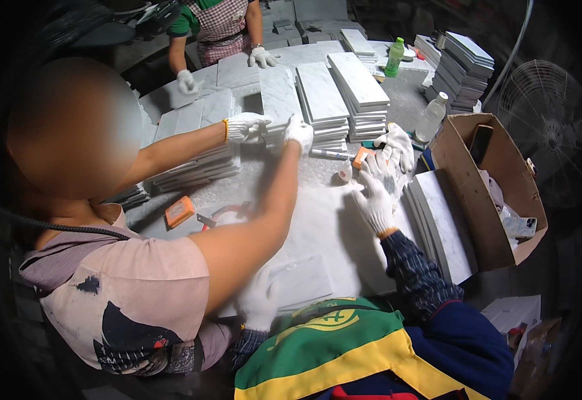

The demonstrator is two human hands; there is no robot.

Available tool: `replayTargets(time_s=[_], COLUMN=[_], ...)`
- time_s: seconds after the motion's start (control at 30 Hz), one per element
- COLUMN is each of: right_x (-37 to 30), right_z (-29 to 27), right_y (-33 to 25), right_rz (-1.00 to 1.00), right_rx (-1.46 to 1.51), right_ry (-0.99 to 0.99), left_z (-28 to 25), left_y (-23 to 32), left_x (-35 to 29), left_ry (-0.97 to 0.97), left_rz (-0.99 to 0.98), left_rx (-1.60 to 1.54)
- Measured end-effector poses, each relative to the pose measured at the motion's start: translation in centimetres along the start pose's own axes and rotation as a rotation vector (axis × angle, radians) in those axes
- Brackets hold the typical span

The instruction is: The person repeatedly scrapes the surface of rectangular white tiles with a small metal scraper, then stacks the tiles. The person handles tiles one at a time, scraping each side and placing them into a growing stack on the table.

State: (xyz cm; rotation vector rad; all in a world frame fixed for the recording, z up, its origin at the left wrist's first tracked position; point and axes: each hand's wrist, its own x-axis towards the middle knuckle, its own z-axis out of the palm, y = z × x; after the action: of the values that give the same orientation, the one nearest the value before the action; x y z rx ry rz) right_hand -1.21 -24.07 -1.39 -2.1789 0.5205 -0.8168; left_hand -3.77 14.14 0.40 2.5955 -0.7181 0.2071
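Observation:
My right hand (376, 203), in a white knit glove, reaches across the table with its fingers stretched out. Its fingertips are at a loose pile of white gloves (398, 147), next to an orange block (362, 157). My left hand (259, 299), also gloved and blurred, is low at the near edge of the table. It is beside a flat pale marble tile (301, 280); whether its fingers grip the tile I cannot make out. Several marble tiles (441, 220) lean in a row to the right of my right forearm.
A co-worker's bare arm (258, 220) crosses from the left, gloved hands at a tile stack (281, 100). Another person (221, 33) stands across the table. Another orange block (180, 211), a clear bottle (431, 119), a green bottle (394, 57), a cardboard box (454, 157) and a fan (548, 127) are around.

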Motion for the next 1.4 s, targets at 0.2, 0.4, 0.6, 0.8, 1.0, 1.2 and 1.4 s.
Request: replayTargets(time_s=[0.2,0.4,0.6,0.8,1.0,1.2,1.4], right_x=[-8.5,-8.9,-9.6,-10.2,-11.9,-14.7,-15.7], right_z=[-3.5,-2.4,-0.6,-2.7,-4.2,-4.5,-4.8], right_y=[-3.5,-5.3,-7.2,-9.5,-9.6,-8.6,-8.8], right_rz=[-0.009,-0.039,-0.303,-0.313,-0.225,-0.008,0.347], right_rx=[0.166,0.171,0.072,0.027,0.053,0.266,0.513], right_ry=[-0.666,-0.817,-0.847,-0.915,-0.985,-0.908,-0.935], left_z=[-0.9,-0.8,-2.1,-0.4,1.5,0.9,0.0], left_y=[0.9,0.9,0.7,0.1,1.4,3.3,5.1], left_x=[0.5,-1.4,-10.3,-13.9,-13.0,-11.0,-9.4], left_ry=[-0.041,0.020,0.193,-0.089,-0.061,0.013,0.088], left_rz=[-0.034,-0.180,-0.452,-1.156,-1.076,-1.285,-1.235], left_rx=[-0.093,-0.339,-0.508,-1.749,-2.067,-1.909,-1.928])
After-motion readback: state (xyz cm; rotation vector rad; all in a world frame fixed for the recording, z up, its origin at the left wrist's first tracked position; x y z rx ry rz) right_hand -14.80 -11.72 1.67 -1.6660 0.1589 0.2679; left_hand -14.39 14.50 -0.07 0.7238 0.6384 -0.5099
